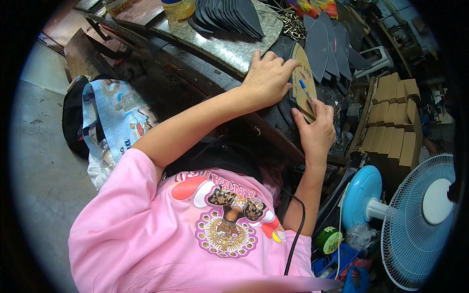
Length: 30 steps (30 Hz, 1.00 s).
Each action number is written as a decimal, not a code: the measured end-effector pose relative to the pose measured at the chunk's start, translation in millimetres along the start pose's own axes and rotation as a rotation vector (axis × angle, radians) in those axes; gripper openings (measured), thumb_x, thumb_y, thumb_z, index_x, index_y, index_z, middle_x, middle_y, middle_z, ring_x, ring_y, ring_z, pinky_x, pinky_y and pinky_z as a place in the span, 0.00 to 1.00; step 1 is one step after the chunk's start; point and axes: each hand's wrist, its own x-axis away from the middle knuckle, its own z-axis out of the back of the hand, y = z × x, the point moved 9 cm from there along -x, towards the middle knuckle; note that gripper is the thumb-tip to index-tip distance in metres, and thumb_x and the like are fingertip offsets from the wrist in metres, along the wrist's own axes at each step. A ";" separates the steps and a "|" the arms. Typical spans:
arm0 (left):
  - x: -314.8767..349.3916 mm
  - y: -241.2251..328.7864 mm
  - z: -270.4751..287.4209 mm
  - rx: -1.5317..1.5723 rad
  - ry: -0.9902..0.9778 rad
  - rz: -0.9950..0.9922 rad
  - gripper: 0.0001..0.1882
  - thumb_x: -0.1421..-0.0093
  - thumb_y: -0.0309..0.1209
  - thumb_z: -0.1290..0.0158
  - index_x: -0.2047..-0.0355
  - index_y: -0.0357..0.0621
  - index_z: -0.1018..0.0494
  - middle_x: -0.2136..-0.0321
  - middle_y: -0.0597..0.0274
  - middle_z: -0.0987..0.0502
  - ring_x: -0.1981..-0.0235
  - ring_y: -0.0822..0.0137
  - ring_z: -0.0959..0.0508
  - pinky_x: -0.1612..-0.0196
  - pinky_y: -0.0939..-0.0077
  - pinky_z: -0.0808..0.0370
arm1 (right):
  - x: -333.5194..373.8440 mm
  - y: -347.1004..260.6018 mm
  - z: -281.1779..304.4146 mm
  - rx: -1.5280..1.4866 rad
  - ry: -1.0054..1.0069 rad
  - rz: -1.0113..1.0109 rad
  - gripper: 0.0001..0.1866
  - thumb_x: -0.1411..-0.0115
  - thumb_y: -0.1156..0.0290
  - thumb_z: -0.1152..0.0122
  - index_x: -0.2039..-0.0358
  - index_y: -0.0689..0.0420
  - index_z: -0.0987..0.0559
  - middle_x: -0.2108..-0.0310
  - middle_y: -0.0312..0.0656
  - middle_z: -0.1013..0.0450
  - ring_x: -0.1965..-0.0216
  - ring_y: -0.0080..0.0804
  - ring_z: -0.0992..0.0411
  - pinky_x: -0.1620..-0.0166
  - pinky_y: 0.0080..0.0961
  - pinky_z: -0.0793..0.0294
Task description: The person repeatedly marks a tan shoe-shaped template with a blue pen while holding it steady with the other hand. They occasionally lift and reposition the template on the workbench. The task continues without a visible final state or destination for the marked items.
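A tan, sole-shaped template [304, 73] lies over dark grey sheet material on the work table. My left hand [267, 80] grips its left edge, the forefinger reaching onto the top face and the thumb lower down along the side. At the template's near end, my right hand [317, 128] is closed round a pen [307, 93] with a blue end that points up and away. The pen lies across the template. Its writing tip is hidden by my right fingers. Handwritten marks show on the tan face.
Stacked dark grey cut pieces [229, 17] rest on a pale slab [222, 46]; more grey pieces [328, 46] lie right of the template. A chain [293, 25] and a yellowish jar [178, 9] stand behind. Cardboard boxes [391, 112] and a fan [420, 219] are at right.
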 end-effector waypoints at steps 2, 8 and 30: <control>-2.5 3.8 7.9 0.113 0.149 -0.030 0.24 0.46 0.25 0.39 0.48 0.47 0.28 0.58 0.54 0.24 0.50 0.52 0.26 0.44 0.52 0.33 | -0.3 2.8 -0.8 -0.027 0.003 0.000 0.26 0.49 0.55 0.26 0.51 0.49 0.22 0.58 0.42 0.28 0.59 0.48 0.23 0.58 0.42 0.24; -26.0 -35.5 31.5 0.350 0.297 -0.033 0.20 0.46 0.17 0.49 0.52 0.42 0.25 0.59 0.49 0.25 0.57 0.48 0.22 0.52 0.61 0.24 | 4.7 3.6 2.4 -0.076 0.021 0.011 0.25 0.48 0.56 0.26 0.51 0.50 0.21 0.57 0.42 0.26 0.56 0.47 0.23 0.56 0.41 0.24; 5.2 -4.9 1.9 -0.108 -0.038 -0.288 0.15 0.39 0.42 0.41 0.55 0.52 0.20 0.52 0.67 0.21 0.44 0.61 0.27 0.38 0.61 0.34 | 3.7 18.9 -5.9 -0.321 -0.052 0.099 0.20 0.46 0.68 0.30 0.52 0.53 0.18 0.57 0.42 0.25 0.57 0.43 0.23 0.54 0.36 0.25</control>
